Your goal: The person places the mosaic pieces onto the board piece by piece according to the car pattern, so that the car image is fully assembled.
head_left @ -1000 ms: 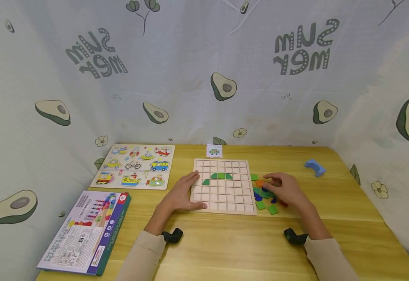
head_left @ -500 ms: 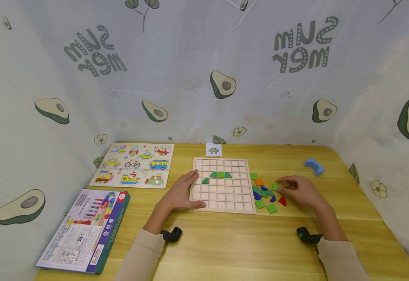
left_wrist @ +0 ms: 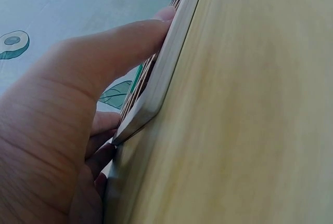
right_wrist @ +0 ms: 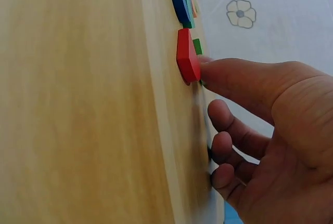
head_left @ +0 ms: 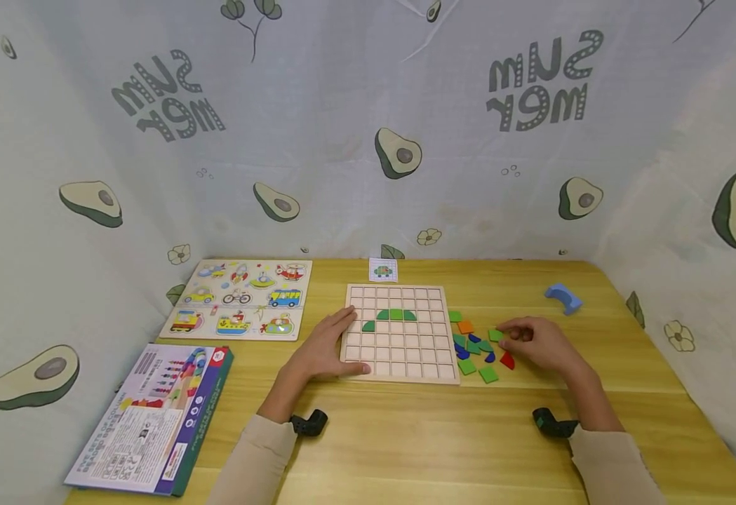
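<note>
A wooden grid board lies mid-table with several green pieces set in its upper cells. My left hand rests at its near left corner, thumb on the front edge and fingers spread along the left side; the board's edge shows this in the left wrist view. Right of the board, my right hand pinches a green square tile between thumb and index finger. A red quarter-round piece lies just in front of the thumb; the index finger is hidden in the right wrist view.
Loose green, blue and orange pieces lie between board and right hand. A pattern card is behind the board. At left are a vehicle puzzle and a boxed bead toy. A blue arch block sits back right.
My right hand has shifted right from over the loose pieces, the green square tile at its fingertips, and then held still. The left hand has stayed on the board.
</note>
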{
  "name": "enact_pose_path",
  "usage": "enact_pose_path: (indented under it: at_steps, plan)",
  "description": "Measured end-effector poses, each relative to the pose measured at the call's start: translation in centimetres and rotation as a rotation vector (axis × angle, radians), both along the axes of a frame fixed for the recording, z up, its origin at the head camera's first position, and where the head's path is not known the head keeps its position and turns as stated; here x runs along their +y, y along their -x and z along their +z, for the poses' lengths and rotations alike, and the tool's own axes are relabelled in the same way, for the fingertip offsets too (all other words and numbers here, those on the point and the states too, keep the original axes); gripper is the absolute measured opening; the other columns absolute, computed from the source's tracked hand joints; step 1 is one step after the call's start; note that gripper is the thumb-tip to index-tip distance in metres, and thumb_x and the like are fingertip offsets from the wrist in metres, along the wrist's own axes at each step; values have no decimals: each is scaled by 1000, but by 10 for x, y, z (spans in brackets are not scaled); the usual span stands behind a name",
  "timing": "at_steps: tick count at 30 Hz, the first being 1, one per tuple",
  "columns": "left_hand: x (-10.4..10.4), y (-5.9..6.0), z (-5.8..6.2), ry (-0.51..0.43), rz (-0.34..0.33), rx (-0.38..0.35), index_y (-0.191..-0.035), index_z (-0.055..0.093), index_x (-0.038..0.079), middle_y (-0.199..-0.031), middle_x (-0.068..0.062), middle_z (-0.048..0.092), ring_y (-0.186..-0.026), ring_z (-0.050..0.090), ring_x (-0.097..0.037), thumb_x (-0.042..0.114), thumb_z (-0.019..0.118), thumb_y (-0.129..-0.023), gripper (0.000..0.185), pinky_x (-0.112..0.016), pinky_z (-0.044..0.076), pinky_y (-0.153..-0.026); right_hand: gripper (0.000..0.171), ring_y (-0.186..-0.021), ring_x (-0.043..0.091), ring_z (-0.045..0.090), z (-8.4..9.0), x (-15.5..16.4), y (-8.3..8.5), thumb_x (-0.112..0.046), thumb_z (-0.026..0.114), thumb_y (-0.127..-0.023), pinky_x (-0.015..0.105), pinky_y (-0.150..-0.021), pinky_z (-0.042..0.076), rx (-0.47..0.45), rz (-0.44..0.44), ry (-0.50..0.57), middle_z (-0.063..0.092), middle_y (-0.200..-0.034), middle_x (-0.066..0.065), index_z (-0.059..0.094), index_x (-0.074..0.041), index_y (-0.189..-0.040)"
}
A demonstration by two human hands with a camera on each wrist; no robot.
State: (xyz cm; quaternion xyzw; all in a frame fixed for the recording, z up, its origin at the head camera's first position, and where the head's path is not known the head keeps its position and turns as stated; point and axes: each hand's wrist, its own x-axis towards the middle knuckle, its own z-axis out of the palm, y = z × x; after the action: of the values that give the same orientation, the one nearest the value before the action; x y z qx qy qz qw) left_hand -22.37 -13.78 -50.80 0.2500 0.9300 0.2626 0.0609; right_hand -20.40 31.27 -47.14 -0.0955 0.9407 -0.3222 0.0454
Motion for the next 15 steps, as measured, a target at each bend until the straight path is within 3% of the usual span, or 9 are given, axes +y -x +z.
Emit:
enact_pose_path:
  at_steps: [9,15]
  plan:
    - [-2,-1,2,-19,2,8,-163,31,11,-172,-3,24,-158,24,-34,65,79,-75,114,-57,30,-125,42,-86,18,55,-1,-7,2,-32,74,-96,25,-70,47,1,-57,-6,69,-102,8,71,-3,-127]
    - [0,-3,3,-30,7,-2,-163,31,11,-172,-3,24,-158,25,-34,64,80,-75,114,-57,30,-125,43,-85,19,54,0,-17,4,-35,74,-96,26,-70,47,29,-86,6,68,-100,7,72,-5,-126]
